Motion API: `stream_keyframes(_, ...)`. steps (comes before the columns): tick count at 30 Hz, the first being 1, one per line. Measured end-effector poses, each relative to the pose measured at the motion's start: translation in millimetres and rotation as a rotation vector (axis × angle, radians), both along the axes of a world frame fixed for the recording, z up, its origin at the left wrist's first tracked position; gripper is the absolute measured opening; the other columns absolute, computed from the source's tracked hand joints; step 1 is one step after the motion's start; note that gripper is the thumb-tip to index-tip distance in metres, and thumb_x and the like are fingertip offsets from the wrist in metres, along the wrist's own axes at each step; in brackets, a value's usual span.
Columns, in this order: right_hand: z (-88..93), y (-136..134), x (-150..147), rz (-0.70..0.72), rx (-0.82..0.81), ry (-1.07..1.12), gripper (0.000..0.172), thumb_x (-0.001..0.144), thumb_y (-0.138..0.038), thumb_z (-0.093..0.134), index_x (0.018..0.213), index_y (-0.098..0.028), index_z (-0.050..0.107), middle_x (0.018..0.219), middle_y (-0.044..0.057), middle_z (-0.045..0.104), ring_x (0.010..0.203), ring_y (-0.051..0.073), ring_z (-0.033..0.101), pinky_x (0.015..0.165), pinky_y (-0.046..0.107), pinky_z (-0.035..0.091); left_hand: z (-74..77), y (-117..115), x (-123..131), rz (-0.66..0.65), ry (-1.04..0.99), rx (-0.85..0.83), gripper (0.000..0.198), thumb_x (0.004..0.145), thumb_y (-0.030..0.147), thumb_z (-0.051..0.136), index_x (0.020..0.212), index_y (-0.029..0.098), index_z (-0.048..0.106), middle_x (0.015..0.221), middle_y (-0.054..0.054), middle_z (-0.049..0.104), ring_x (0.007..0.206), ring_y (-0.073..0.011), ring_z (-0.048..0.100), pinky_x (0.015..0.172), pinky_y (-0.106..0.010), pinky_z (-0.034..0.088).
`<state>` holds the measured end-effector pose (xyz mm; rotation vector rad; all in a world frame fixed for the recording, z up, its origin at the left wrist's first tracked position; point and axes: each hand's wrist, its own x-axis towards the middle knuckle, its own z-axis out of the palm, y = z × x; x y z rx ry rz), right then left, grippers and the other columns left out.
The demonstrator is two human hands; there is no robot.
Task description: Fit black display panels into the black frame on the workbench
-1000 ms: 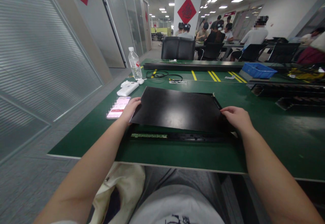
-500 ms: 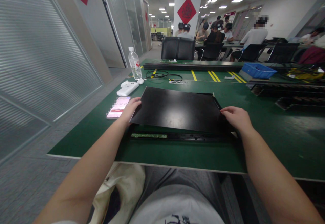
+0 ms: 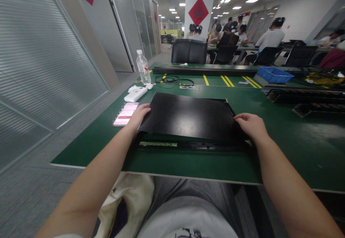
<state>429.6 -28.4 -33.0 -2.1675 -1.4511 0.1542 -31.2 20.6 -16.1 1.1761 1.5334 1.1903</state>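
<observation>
A thin, glossy black panel (image 3: 185,115) is held slightly tilted over a black frame (image 3: 210,146) on the green table. My left hand (image 3: 140,117) grips the panel's left edge, thumb on top and the other fingers hidden beneath. At the right edge, my right hand (image 3: 250,124) pinches the panel between thumb and forefinger, close to the frame's side. A narrow green circuit board (image 3: 158,144) lies along the near side of the frame. The panel hides most of the frame's inside.
Left of the panel lie a lit phone (image 3: 126,114) and a white box-like device (image 3: 135,94); a water bottle (image 3: 143,68) stands behind. Farther back are a black cable (image 3: 175,81), a long black bar (image 3: 205,71) and a blue bin (image 3: 274,75). Black rails (image 3: 304,96) lie at right.
</observation>
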Motion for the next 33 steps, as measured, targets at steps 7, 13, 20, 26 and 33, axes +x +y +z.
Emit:
stream_keyframes(7,0.5,-0.4,-1.8,-0.005,0.014,0.011,0.026,0.077,-0.028,0.061,0.087,-0.026,0.085,0.081,0.005,0.077,0.081,0.025,0.069,0.074,0.034,0.050,8.5,-7.1,8.7,0.035,-0.006,-0.012,0.046,0.079,0.019,0.062,0.123,0.015,0.073,0.093,-0.003,0.079,0.096,-0.0267,0.075,0.085,-0.033,0.059)
stream_keyframes(13,2.4,-0.3,-2.6,-0.008,-0.004,0.027,0.025,0.077,-0.028,0.061,0.087,-0.027,0.085,0.082,0.005,0.077,0.081,0.025,0.069,0.074,0.035,0.051,9.6,-7.6,11.4,0.057,-0.006,-0.009,0.048,0.075,0.019,0.061,0.121,0.015,0.074,0.090,-0.003,0.079,0.096,-0.0262,0.074,0.084,-0.032,0.057)
stream_keyframes(20,3.0,-0.2,-3.6,-0.015,-0.010,0.019,0.026,0.077,-0.029,0.061,0.087,-0.026,0.085,0.083,0.005,0.077,0.080,0.024,0.068,0.074,0.034,0.051,0.7,0.4,0.9,0.063,0.026,-0.001,0.040,0.073,0.019,0.063,0.111,0.018,0.075,0.085,-0.002,0.077,0.096,-0.0282,0.074,0.083,-0.034,0.058)
stream_keyframes(26,0.6,1.1,-0.8,-0.002,-0.001,0.008,0.024,0.078,-0.028,0.062,0.087,-0.026,0.085,0.083,0.005,0.077,0.081,0.024,0.068,0.072,0.034,0.049,1.9,0.1,3.0,0.085,0.006,-0.015,0.040,0.071,0.019,0.061,0.109,0.018,0.073,0.082,-0.002,0.074,0.096,-0.0276,0.073,0.080,-0.033,0.057)
stream_keyframes(33,3.1,-0.6,-3.9,-0.014,-0.006,0.016,0.024,0.078,-0.028,0.063,0.087,-0.026,0.085,0.082,0.005,0.077,0.080,0.024,0.068,0.074,0.034,0.051,-0.4,2.3,0.8,0.065,0.032,-0.002,0.042,0.072,0.020,0.062,0.113,0.018,0.072,0.091,-0.003,0.077,0.099,-0.0280,0.073,0.082,-0.033,0.057)
